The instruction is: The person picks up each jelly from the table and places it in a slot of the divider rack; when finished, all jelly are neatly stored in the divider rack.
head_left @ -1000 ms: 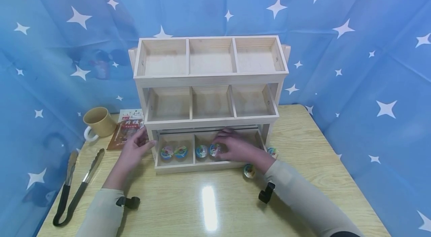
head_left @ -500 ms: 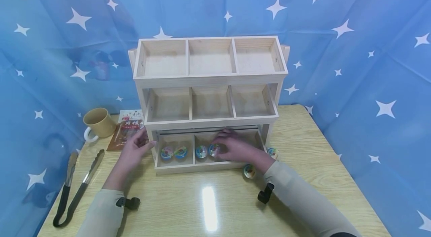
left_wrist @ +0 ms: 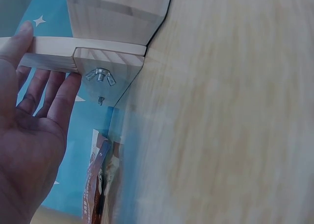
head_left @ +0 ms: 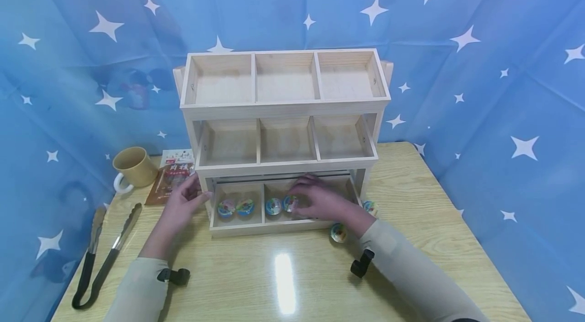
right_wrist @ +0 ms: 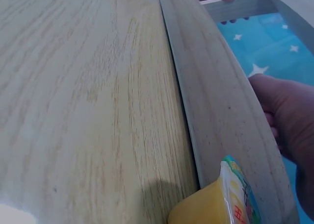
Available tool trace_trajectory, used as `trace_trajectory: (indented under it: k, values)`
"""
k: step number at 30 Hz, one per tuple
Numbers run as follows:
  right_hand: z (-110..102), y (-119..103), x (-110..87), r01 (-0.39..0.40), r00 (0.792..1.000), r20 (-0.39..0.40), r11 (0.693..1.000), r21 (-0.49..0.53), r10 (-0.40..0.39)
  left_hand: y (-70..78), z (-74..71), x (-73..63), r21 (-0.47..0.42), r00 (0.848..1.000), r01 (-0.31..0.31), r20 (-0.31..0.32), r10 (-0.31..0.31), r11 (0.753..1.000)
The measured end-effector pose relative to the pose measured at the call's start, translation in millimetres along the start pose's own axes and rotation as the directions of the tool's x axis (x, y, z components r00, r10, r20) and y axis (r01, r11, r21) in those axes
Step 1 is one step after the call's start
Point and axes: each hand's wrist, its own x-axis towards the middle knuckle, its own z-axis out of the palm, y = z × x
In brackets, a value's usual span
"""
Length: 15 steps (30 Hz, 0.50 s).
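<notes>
A three-tier wooden shelf (head_left: 285, 108) stands on the table. My left hand (head_left: 183, 200) grips its left upright; in the left wrist view the thumb lies on one side of the wooden slat (left_wrist: 49, 46), the fingers on the other. My right hand (head_left: 320, 201) reaches into the bottom tray (head_left: 274, 229), its thumb and fingertips around a jelly cup (head_left: 289, 203) in the middle compartment. Another jelly cup (head_left: 273, 206) sits just left of it. Two more, a pink-topped cup (head_left: 226, 208) and a blue-rimmed cup (head_left: 245, 206), lie in the left compartment. The tray's front board hides my right fingertips in the right wrist view.
A yellow jelly cup (head_left: 338, 233) rests on the table by the tray's front, below my right wrist. One more cup (head_left: 370, 207) is beside the shelf's right side. Left are a mug (head_left: 135, 166), a brown packet (head_left: 170, 180) and black-handled tongs (head_left: 107, 261).
The jelly cup at my right fingertips has shifted very slightly left. My left hand has stayed on the upright.
</notes>
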Motion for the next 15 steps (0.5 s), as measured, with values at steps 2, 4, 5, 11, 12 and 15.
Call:
trace_trajectory:
  k: [2, 4, 5, 11, 12, 15]
  values:
    - [-2, -2, -3.5, 0.002, 1.000, -0.027, 1.000, 0.026, -0.001, -0.6, -0.1, -0.2, -0.004, 1.000, 0.002, 0.002, -0.002, 1.000]
    - [-4, -4, -9.9, 0.000, 0.998, -0.062, 0.998, 0.056, 0.004, -1.6, -0.3, -0.4, -0.009, 1.000, 0.003, 0.008, -0.003, 1.000]
    - [-6, -5, -14.2, -0.005, 0.997, -0.079, 0.997, 0.071, 0.011, -2.0, -0.4, -0.5, -0.012, 1.000, 0.004, 0.009, -0.004, 1.000]
    - [-23, -17, -51.2, -0.133, 0.984, -0.104, 0.984, 0.115, 0.145, -3.1, -0.6, 0.6, -0.011, 1.000, -0.006, 0.007, 0.006, 1.000]
    - [-26, -19, -58.5, -0.158, 0.980, -0.102, 0.981, 0.116, 0.170, -3.1, -0.5, 0.9, -0.007, 1.000, -0.009, 0.005, 0.009, 1.000]
    - [-33, -18, -80.2, -0.201, 0.969, -0.120, 0.972, 0.124, 0.215, -3.3, -0.7, 1.8, -0.003, 1.000, -0.012, 0.003, 0.012, 1.000]
